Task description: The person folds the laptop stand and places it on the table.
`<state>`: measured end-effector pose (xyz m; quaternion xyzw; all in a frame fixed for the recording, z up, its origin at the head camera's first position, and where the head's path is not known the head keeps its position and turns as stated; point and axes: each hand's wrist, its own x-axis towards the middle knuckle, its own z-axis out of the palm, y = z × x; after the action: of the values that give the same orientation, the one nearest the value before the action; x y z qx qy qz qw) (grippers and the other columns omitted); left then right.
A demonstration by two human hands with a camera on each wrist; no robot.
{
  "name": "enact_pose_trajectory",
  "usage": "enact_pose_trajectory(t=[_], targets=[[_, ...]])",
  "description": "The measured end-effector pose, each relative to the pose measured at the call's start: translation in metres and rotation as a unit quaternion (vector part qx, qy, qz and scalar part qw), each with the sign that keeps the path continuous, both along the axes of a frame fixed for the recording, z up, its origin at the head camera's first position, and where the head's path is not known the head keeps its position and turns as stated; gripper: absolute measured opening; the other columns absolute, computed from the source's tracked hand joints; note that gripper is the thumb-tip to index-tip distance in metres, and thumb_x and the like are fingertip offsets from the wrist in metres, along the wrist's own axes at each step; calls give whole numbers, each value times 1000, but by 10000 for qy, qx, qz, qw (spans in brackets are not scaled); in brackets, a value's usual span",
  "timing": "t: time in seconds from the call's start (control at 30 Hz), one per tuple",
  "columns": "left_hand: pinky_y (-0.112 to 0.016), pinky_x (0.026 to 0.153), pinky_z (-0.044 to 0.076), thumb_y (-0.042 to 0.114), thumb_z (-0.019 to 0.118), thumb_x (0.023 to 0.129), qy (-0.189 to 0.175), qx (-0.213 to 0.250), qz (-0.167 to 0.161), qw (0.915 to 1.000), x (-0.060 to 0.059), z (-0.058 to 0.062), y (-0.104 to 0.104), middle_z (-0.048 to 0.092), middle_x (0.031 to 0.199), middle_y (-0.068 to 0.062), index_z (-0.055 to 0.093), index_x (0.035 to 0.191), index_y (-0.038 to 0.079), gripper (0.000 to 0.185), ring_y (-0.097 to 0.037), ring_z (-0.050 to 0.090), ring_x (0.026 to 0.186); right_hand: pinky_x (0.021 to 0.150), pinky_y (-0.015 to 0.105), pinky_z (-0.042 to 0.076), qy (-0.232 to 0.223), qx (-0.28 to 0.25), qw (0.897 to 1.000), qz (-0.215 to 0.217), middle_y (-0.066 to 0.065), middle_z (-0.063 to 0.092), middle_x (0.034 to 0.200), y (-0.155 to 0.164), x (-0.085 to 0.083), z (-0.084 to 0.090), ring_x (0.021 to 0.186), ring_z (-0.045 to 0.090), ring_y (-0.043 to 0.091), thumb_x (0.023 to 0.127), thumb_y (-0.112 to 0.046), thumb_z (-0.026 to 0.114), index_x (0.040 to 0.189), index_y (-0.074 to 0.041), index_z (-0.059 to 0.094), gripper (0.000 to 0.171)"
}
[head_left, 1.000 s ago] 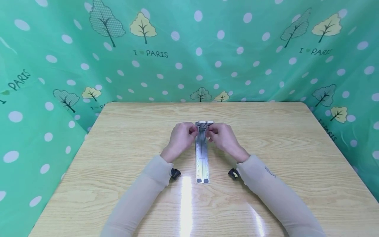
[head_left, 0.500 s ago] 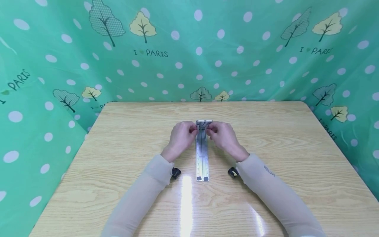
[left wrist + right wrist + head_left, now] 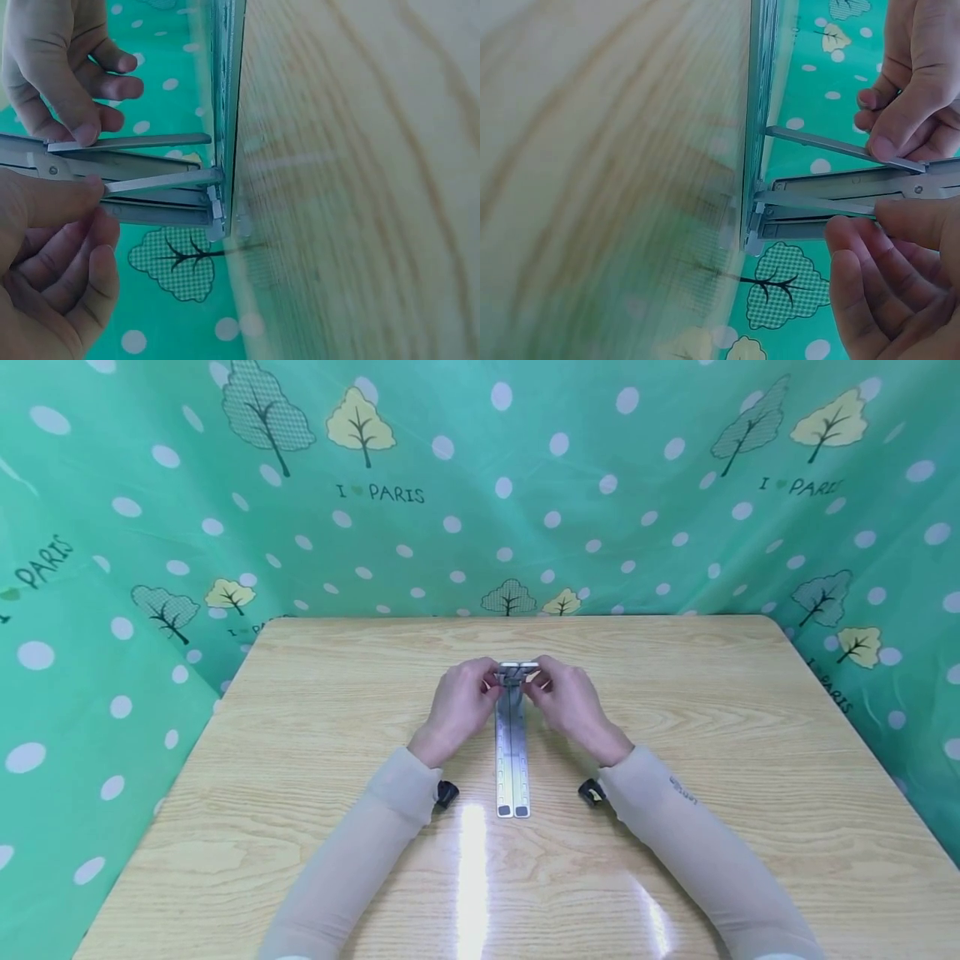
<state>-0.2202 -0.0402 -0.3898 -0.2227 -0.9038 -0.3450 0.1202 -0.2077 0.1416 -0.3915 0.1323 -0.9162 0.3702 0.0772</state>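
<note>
A silver folding laptop stand (image 3: 512,752) stands on the table between my hands. Its two slotted base bars lie side by side, with dark pads at the near end, and its far end rises upright. In the left wrist view, my left hand (image 3: 52,262) pinches one thin support strut (image 3: 161,181) between thumb and fingers. My right hand (image 3: 900,277) pinches the matching strut (image 3: 817,201) on the other side, as the right wrist view shows. The struts slope between the base and the raised arms. Hands and the top bar partly hide the hinges in the head view.
The wooden table (image 3: 337,710) reaches to a green dotted curtain (image 3: 450,510) at the back and sides. A black wrist camera (image 3: 446,794) sits under the left cuff, and a second black wrist camera (image 3: 592,792) under the right. Light streaks reflect off the near tabletop.
The stand has slid slightly away from the person, and its top has shifted a little left. Both hands have moved slightly up along its raised end, still holding the struts.
</note>
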Motion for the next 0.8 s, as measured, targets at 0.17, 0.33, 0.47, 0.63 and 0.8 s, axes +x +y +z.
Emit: enact_pose_trajectory(t=[0.17, 0.33, 0.47, 0.63, 0.8], targets=[[-19, 61, 52, -6, 71, 79, 16, 81, -169, 9998, -1, 0, -1, 71, 83, -5, 69, 96, 6, 21, -13, 65, 70, 61, 28, 55, 94, -70, 9999, 109, 6, 69, 86, 0, -1, 0, 69, 66, 16, 91, -5, 62, 97, -8, 63, 7], [-20, 64, 54, -8, 70, 79, 51, 173, -290, 9994, -2, 0, -1, 71, 85, -7, 69, 96, 4, 21, -14, 67, 73, 61, 24, 55, 30, -186, 9996, 219, 11, 71, 91, 0, -1, 3, 70, 66, 15, 91, 1, 60, 96, -6, 63, 9], [-20, 65, 54, -8, 70, 80, 43, 203, -291, 9994, -3, 0, 0, 71, 85, -7, 70, 95, 4, 20, -14, 67, 73, 63, 25, 56, 137, -181, 9994, 273, 12, 71, 91, 1, -1, 2, 70, 66, 15, 91, 0, 61, 96, -5, 65, 9], [-20, 66, 54, -8, 69, 80, 14, 216, -281, 9994, -3, 0, -1, 72, 86, -7, 70, 95, 4, 20, -14, 67, 74, 62, 24, 56, 290, -254, 9985, 401, 13, 71, 90, 2, -3, 0, 70, 67, 16, 90, 1, 62, 97, -3, 68, 10], [-20, 66, 54, -9, 69, 80, 63, 204, -312, 9993, -4, 0, -1, 72, 87, -7, 71, 95, 4, 19, -14, 67, 75, 63, 22, 56, 308, -250, 9981, 477, 14, 71, 91, 4, -3, 1, 71, 68, 16, 90, 1, 62, 96, -3, 68, 10]])
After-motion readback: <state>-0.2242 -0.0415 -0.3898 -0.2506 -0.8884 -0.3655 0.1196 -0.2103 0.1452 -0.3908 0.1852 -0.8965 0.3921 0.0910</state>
